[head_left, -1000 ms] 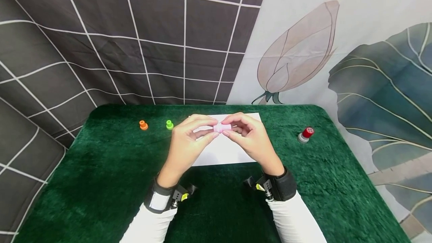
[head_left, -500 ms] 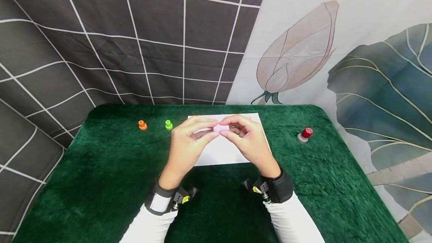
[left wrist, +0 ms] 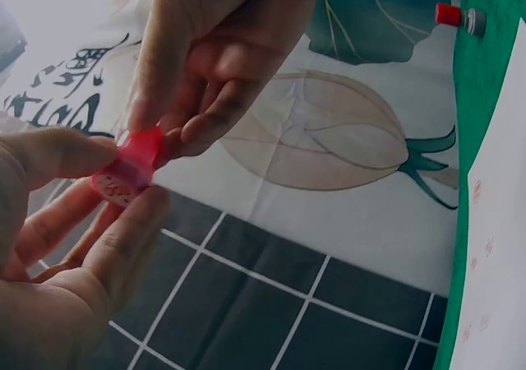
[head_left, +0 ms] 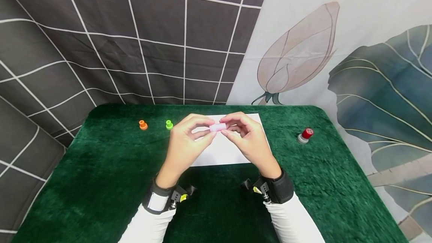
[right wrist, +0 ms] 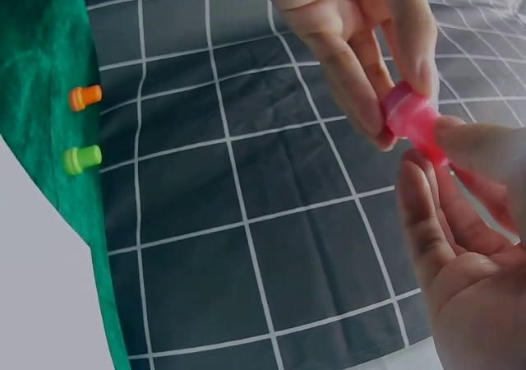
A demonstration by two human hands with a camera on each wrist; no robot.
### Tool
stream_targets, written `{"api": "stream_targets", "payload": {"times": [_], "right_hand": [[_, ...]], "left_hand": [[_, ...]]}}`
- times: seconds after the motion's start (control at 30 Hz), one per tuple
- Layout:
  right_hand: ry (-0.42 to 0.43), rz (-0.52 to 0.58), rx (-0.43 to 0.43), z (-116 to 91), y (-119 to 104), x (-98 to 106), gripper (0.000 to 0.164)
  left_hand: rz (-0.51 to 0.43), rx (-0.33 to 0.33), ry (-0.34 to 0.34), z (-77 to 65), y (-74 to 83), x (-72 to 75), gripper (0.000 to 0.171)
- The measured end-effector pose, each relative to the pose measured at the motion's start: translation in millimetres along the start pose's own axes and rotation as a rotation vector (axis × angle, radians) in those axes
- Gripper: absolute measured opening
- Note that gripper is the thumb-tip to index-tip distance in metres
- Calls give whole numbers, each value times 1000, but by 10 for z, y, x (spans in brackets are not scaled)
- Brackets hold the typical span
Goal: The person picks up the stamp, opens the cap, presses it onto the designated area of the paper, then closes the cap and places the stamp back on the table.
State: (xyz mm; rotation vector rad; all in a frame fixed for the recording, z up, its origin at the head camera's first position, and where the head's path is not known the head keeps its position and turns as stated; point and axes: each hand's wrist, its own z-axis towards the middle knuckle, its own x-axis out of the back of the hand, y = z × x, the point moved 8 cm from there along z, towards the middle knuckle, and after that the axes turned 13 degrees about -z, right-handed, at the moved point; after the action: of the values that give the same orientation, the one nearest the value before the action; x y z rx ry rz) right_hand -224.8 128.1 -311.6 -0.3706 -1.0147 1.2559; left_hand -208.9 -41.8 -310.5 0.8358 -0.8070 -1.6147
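A small pink stamp [head_left: 217,127] is held level between both hands, above a white sheet of paper [head_left: 222,155]. My left hand [head_left: 187,138] pinches its wider end between thumb and fingers. From the other side, my right hand [head_left: 249,137] pinches the narrower end. In the left wrist view, the printing face of the stamp [left wrist: 115,189] shows a speckled pattern and points toward the left palm. Fingertips hide parts of the stamp in every view. Faint red prints [left wrist: 477,191] mark the paper.
On the green tablecloth [head_left: 108,183], an orange stamp [head_left: 143,125] and a green stamp [head_left: 169,125] stand to the left. A red stamp with a grey base [head_left: 305,135] stands at the right. A grid-patterned curtain [head_left: 155,40] hangs behind the table's far edge.
The pink stamp has shifted slightly left and tilted a little between the fingers. Both hands keep hold of it. The stamps on the table have not moved.
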Motion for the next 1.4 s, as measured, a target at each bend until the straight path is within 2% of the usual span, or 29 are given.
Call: {"api": "stream_targets", "payload": {"times": [0.13,0.43,0.53,0.63,0.77,0.9,1.13,1.23,1.4], "right_hand": [[33,-58,15,-16,-26,11,34],[109,-302,131,-29,-186,-2,39],[109,-372,168,-28,-200,-35,38],[92,-408,194,-22,-186,-53,37],[78,-437,184,-12,-146,-12,35],[46,-488,156,-3,-82,41,31],[-126,-557,141,-9,130,39,20],[-188,-603,153,-51,229,56,19],[-250,-681,174,-131,417,165,19]], "left_hand": [[79,-13,-7,-2,10,-12,30],[393,-89,10,-18,29,-101,25],[426,-103,20,-4,17,-93,24],[428,-83,24,20,-39,-42,21],[441,-25,24,32,-140,89,21],[473,69,6,18,-270,268,21],[588,239,-44,-50,-574,646,16],[628,273,-58,-92,-659,799,15],[665,279,-58,-166,-718,1035,17]]}}
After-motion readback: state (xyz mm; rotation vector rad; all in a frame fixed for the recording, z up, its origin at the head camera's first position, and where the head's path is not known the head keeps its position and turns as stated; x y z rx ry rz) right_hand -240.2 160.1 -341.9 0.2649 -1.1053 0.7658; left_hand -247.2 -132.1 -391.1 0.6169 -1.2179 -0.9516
